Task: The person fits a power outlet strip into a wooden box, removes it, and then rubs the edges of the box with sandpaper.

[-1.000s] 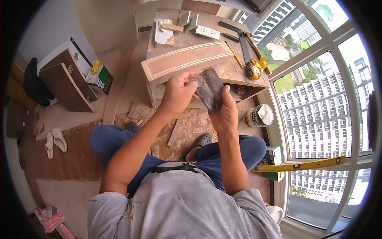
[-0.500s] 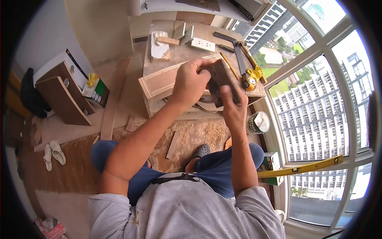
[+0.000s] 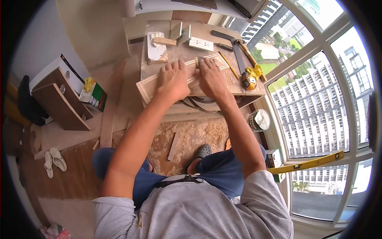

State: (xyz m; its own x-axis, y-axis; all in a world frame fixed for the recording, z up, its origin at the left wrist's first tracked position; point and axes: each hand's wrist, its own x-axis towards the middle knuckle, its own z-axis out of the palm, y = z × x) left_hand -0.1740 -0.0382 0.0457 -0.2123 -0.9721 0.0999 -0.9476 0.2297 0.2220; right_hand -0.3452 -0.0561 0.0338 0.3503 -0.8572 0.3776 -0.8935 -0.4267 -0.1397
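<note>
A pale wooden panel with a moulded border [image 3: 146,88], like a drawer front, lies aslant at the near side of the worktable. My left hand [image 3: 174,81] grips it near the middle, fingers bent over toward its far edge. Beside it, my right hand [image 3: 212,79] presses a folded piece of dark sandpaper [image 3: 199,60] against the moulding at the far edge. Most of the sandpaper is hidden under the fingers. A yellow pencil [image 3: 229,65] lies just right of the panel.
On the worktable [image 3: 159,27] are a white outlet plate [image 3: 201,44], a putty-smeared board [image 3: 157,49], a metal square [image 3: 238,55], a hammer [image 3: 250,59] and a tape measure [image 3: 249,81]. A tub [image 3: 259,120] and a yellow level [image 3: 306,162] stand by the window. Shavings [image 3: 191,137] cover the floor.
Both hands held the sandpaper up above the panel. They have come down onto the panel: the left has let go of the sandpaper and taken hold of the wood.
</note>
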